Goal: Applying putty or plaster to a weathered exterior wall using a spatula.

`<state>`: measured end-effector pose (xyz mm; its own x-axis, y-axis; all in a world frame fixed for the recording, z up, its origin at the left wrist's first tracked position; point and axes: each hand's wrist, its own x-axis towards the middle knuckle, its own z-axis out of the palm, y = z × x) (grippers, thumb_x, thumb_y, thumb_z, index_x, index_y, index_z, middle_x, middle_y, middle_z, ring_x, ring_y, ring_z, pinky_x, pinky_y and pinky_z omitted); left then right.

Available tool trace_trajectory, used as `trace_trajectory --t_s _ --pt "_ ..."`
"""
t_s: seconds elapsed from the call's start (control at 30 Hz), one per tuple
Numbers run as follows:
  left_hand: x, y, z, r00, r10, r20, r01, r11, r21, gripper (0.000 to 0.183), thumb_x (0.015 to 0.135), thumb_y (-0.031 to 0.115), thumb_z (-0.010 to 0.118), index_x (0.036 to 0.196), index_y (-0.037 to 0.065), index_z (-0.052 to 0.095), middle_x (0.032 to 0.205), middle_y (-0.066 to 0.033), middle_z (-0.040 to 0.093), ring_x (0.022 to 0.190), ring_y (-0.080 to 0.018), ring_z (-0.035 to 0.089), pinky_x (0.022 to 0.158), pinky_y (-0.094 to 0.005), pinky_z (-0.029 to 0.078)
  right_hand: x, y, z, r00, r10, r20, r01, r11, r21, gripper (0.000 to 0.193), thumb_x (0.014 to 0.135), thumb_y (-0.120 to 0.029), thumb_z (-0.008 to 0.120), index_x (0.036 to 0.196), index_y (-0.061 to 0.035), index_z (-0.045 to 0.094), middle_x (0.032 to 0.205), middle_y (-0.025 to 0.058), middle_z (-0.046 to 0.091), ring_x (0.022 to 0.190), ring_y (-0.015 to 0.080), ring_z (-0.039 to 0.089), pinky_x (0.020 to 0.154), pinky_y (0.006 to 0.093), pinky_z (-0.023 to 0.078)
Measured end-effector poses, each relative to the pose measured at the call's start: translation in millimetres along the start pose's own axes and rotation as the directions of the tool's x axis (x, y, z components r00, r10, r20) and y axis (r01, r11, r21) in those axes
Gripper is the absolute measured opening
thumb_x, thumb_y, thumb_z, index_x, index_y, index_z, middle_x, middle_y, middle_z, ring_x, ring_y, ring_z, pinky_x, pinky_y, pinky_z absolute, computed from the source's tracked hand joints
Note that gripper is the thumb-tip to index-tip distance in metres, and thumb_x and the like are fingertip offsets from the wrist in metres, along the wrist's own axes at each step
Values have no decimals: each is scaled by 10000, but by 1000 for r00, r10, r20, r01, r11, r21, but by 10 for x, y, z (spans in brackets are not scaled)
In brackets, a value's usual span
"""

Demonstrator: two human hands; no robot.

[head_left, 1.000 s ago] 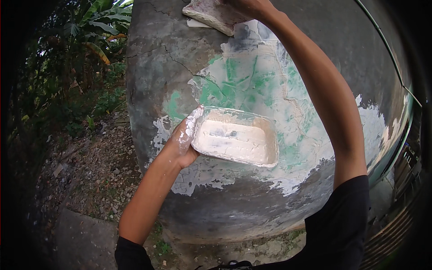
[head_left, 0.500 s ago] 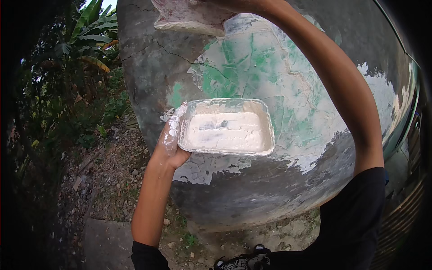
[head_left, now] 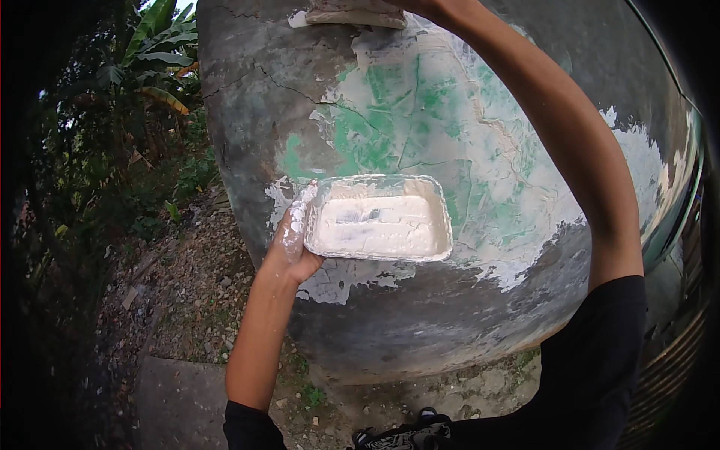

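Note:
My left hand (head_left: 295, 232), smeared with white putty, grips a clear rectangular plastic tub (head_left: 441, 253) by its left end. Soft white putty (head_left: 397, 225) covers the bottom of the tub, with darker scraped streaks in it. At the top edge my right hand (head_left: 424, 4) is mostly cut off, its fingers out of sight. It holds a wide, flat putty spreader (head_left: 356, 13), whitened with putty, against the upper part of a rounded grey wall (head_left: 262, 112). Below the spreader spreads a large patch of white putty (head_left: 442, 112) over green paint.
Cracks run across the bare grey surface at the upper left. Stony ground (head_left: 187, 300) with small weeds lies to the left, beside a concrete slab (head_left: 180, 397). Banana plants (head_left: 161, 56) stand at the far left. Corrugated sheeting (head_left: 667, 367) shows at the lower right.
The spreader has moved up and to the right along the wall, with my right hand going further out of view. The tub in my left hand has shifted slightly lower.

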<state>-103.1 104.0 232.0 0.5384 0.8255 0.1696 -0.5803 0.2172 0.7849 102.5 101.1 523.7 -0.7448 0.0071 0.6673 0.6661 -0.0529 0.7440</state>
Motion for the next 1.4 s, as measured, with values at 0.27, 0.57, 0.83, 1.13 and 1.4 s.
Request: trace_trajectory --t_s 0.27,0.57,0.83,1.13,1.4 --pt "-39 -16 125 999 14 29 -13 1000 -11 502 937 417 500 1246 22 521 1197 -118 596 1054 -255 604 923 -402 496 -13 132 -172 997 72 -25 -61 950 305 237 837 -271 618 982 -89 575 752 187 623 770 382 615 652 488 471" --pt "-42 -95 313 999 23 33 -23 1000 5 485 956 401 467 1243 13 517 1211 -133 586 1069 -269 599 927 -418 499 -394 20 60 943 64 326 -123 978 166 271 862 -316 588 1074 -148 576 844 114 676 763 335 647 626 446 500" --pt "78 -152 534 997 27 73 -28 999 23 487 964 394 443 1240 -1 517 1212 -134 587 1067 -267 601 928 -407 497 -413 474 -338 926 354 130 -377 882 282 246 857 -293 618 1022 -111 608 872 128 679 778 336 638 649 433 494" --pt "-75 -459 400 992 -49 116 54 998 -36 466 970 371 430 1247 4 503 1201 -140 589 1073 -275 595 937 -419 488 -1539 -939 -1555 897 177 405 -371 800 472 265 834 -274 666 1010 -95 584 754 100 657 633 293 636 512 392 474" --pt "-492 -1467 -19 970 -239 33 241 962 -131 457 961 373 416 1255 32 497 1205 -151 576 1075 -297 586 939 -438 488 -2412 -1693 -2094 754 295 587 -628 586 513 237 839 -236 658 1009 -75 616 842 78 674 678 276 648 517 374 491"
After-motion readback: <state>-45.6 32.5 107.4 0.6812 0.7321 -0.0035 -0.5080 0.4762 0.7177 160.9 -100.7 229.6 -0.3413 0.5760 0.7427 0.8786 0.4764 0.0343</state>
